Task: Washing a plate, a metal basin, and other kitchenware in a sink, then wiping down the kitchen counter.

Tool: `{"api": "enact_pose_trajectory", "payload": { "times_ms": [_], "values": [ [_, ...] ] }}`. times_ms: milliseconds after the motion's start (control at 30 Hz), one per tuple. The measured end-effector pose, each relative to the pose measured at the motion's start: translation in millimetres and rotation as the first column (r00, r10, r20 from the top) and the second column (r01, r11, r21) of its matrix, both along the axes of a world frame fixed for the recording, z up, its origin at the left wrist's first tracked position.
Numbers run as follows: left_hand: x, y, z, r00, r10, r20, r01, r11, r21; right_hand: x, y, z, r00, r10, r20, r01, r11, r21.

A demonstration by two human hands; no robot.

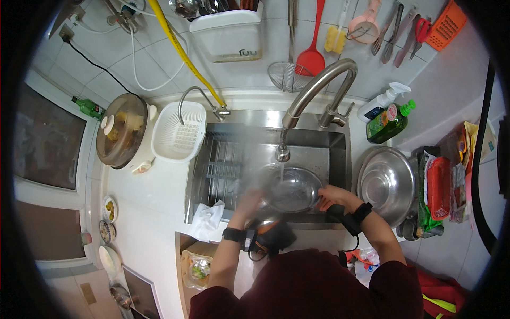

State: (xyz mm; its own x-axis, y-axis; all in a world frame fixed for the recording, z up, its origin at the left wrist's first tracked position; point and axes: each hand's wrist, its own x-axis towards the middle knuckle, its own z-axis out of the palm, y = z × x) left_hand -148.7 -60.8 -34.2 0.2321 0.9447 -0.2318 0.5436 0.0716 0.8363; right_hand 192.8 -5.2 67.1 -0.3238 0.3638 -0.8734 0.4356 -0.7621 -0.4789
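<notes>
A round metal basin [297, 191] sits in the stainless steel sink [338, 159], under the spout of the gooseneck faucet [283, 153]. A thin stream of water falls from the spout into it. My right hand [334, 196] pinches the basin's right rim between thumb and fingers. At the left rim is my left hand [250, 201], its fingers lost in a hazy blur, so its grip is unclear. Both wrists wear black straps with devices. A wire rack [223, 171] lies in the left part of the sink, and a white cloth [207, 217] drapes over the front edge.
Right of the sink stands a large steel bowl [386, 187], with a green dish soap bottle [388, 123] and a spray bottle [376, 105] behind. To the left are a white plastic basket [179, 133] and a lidded electric cooker [123, 131]. Utensils, including a red ladle [311, 58], hang behind.
</notes>
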Motion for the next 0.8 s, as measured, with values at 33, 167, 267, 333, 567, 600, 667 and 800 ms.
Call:
{"api": "enact_pose_trajectory", "payload": {
  "times_ms": [33, 167, 267, 333, 567, 600, 667, 800],
  "values": [
    [4.6, 5.1, 15.6, 1.000, -0.006, 0.002, 0.006, 1.000, 0.000, 2.4, -3.7, -0.2, 0.997, -0.013, -0.074, 0.009, 0.998, -0.060],
    [23.4, 17.0, 110.6, 0.933, 0.255, 0.254, -0.243, 0.967, -0.077, -8.2, -17.4, -21.4, 0.983, -0.085, -0.165, 0.055, 0.983, -0.177],
    [38.6, 10.4, 187.6, 0.964, 0.264, 0.001, -0.262, 0.957, 0.123, -30.0, -18.7, -34.8, 0.969, 0.004, -0.246, -0.007, 1.000, -0.009],
    [36.7, 9.8, 197.9, 0.964, 0.263, -0.047, -0.251, 0.952, 0.177, -45.4, -10.8, -25.8, 0.964, -0.115, -0.241, 0.125, 0.992, 0.029],
    [15.1, 16.7, 67.4, 0.967, 0.228, 0.119, -0.224, 0.974, -0.046, -30.0, 24.5, 43.7, 0.991, -0.108, 0.073, 0.007, 0.605, 0.796],
    [28.2, 14.8, 63.7, 0.886, 0.391, 0.250, -0.275, 0.876, -0.397, -24.9, 27.0, 51.9, 0.977, -0.078, 0.201, -0.142, 0.468, 0.872],
    [42.5, 8.6, 54.0, 0.766, 0.564, 0.308, -0.217, 0.678, -0.702, -16.0, 30.4, 53.9, 0.966, -0.082, 0.244, -0.163, 0.539, 0.826],
    [51.0, 10.0, 61.5, 0.818, 0.520, 0.246, -0.076, 0.522, -0.850, -1.3, 29.4, 35.5, 0.961, -0.055, 0.270, -0.145, 0.734, 0.664]
  ]
}}
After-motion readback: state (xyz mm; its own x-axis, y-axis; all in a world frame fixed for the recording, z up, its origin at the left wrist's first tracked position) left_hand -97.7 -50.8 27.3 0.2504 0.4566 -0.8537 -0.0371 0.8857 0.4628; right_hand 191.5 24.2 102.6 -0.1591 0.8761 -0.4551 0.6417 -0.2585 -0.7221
